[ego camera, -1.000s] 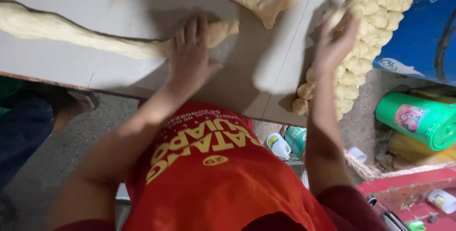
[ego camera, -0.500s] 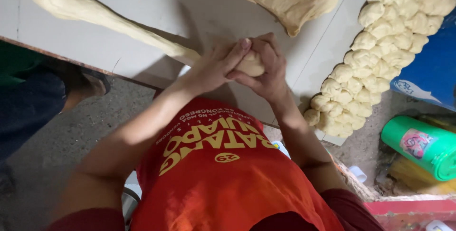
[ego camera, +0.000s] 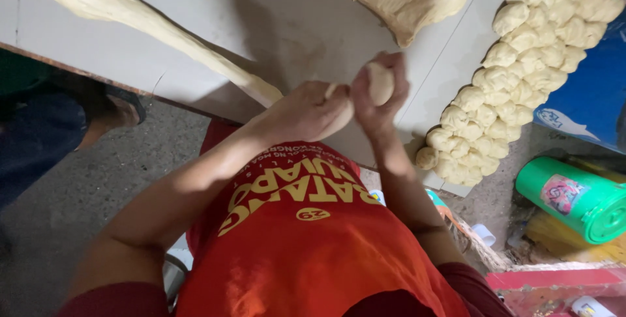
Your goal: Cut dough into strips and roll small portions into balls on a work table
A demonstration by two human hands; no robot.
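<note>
Beside the table [ego camera: 195, 37], right, lies a green roll [ego camera: 574, 200] with pink label.

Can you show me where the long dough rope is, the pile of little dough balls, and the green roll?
dough rope [ego camera: 163, 27]: head view, middle of the strand.
dough balls [ego camera: 515, 76]: head view, centre of the pile.
green roll [ego camera: 574, 200]: head view, its side.

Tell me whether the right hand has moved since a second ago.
Yes. The right hand left the pile of dough pieces at the table's right and now meets the left hand at the dough rope's end.
</note>
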